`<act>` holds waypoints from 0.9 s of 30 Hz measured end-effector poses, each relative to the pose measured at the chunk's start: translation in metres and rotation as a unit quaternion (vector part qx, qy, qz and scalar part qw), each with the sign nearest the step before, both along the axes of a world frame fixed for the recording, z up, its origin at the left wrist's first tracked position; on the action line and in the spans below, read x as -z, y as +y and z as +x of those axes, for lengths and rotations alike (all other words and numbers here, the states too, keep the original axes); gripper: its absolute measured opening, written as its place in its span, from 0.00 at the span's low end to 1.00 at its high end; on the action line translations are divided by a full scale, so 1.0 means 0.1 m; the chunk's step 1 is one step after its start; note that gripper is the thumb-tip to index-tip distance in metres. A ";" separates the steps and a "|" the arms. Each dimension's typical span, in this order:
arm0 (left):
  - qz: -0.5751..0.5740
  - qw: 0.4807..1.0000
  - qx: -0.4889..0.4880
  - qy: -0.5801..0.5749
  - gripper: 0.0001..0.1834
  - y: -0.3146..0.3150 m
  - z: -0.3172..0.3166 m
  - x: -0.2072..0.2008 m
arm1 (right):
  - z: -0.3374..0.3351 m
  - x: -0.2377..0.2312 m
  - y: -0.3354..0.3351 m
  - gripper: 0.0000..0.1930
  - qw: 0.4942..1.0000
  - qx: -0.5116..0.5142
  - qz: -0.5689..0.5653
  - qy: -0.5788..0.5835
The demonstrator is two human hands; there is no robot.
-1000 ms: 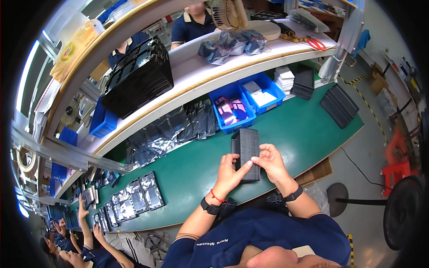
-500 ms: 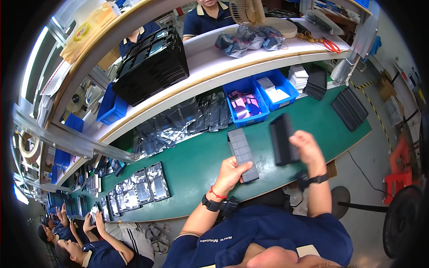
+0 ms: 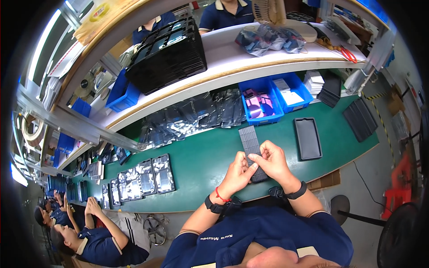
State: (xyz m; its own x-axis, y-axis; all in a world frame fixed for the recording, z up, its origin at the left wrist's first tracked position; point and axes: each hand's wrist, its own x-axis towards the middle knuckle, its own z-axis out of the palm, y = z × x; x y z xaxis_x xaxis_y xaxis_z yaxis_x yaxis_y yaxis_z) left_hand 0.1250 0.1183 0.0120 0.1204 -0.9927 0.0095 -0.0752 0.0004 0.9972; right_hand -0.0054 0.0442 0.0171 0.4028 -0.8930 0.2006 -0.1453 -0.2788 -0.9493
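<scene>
A long dark grey block with ribbed, segmented lines [image 3: 249, 136] stands out above my hands, over the green table. My left hand [image 3: 241, 172] is closed round its lower left side. From the right, my right hand [image 3: 272, 161] grips the same block, its thumb meeting the left thumb on the front face. Whether the block is one piece or a stack of thin parts, I cannot tell. To the right of my hands, a shallow black rectangular tray [image 3: 308, 139] lies with its hollow side up, touched by neither hand.
Behind are blue bins [image 3: 263, 118] with pink-purple and white pieces, and bagged dark items [image 3: 187, 116]. Black trays [image 3: 359, 118] lie far right. Bagged flat items [image 3: 163, 174] line the left, near a co-worker [image 3: 100, 241]. A shelf with black stacked trays [image 3: 167, 62] spans above.
My right hand has let go of the black tray, which now lies on the table. It has moved left onto the grey block beside my left hand. The view has shifted slightly.
</scene>
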 end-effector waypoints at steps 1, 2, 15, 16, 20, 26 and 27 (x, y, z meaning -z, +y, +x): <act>0.031 1.000 0.000 0.005 0.14 0.01 0.04 -0.01 | 0.03 -0.04 0.00 0.16 1.000 -0.005 0.002 -0.001; 0.062 0.998 0.000 0.010 0.12 0.03 0.08 -0.04 | 0.06 -0.09 -0.01 0.16 1.000 -0.018 0.016 0.000; 0.031 0.986 -0.104 0.123 0.15 0.26 0.66 -0.14 | -0.14 -0.07 -0.28 0.15 0.978 -0.065 0.143 -0.140; 0.025 0.989 -0.104 0.101 0.15 0.28 0.73 -0.19 | -0.26 -0.08 -0.37 0.16 0.973 -0.063 0.175 -0.135; 0.007 0.990 -0.120 0.079 0.13 0.29 0.74 -0.19 | -0.84 0.15 -0.61 0.14 0.988 0.086 0.052 0.119; -0.020 0.997 -0.075 0.005 0.08 0.33 0.41 -0.19 | 0.16 -0.24 0.19 0.06 0.991 -0.108 0.039 -0.071; -0.031 0.997 -0.066 -0.010 0.07 0.36 0.38 -0.21 | 0.30 -0.20 0.24 0.05 0.988 -0.143 -0.030 -0.057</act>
